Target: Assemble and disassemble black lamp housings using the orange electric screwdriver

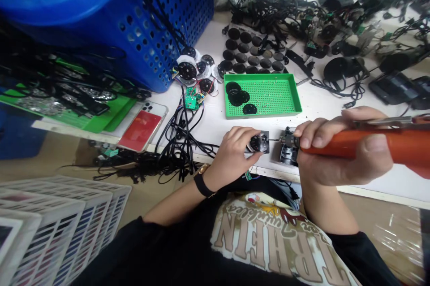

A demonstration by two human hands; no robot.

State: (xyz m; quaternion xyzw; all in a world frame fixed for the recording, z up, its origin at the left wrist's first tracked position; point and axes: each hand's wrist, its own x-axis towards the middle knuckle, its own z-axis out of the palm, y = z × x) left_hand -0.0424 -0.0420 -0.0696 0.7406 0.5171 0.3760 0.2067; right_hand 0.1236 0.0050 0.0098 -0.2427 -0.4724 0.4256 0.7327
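Note:
My left hand (237,153) grips a small device with a round black part (258,143) near the table's front edge, thumb and fingers closed round its left side. In my right hand (336,156) is an orange power screwdriver (363,142), held sideways with its bit pointing left. The bit's tip meets or nearly meets the right side of the device; contact is too small to tell. Under the screwdriver's chuck sits a dark, shiny metal-like block (287,151), partly hidden by my right hand. Beyond my hands lies a green perforated tray (268,93) with black discs (238,95) and tiny screws.
A large blue basket (141,39) stands at the left, with a red phone (143,129) in front. Black cables (184,133) hang over the edge beside my left hand. Wired round parts (188,71), dark cylinders (248,53) and tangled electronics (319,21) cover the back.

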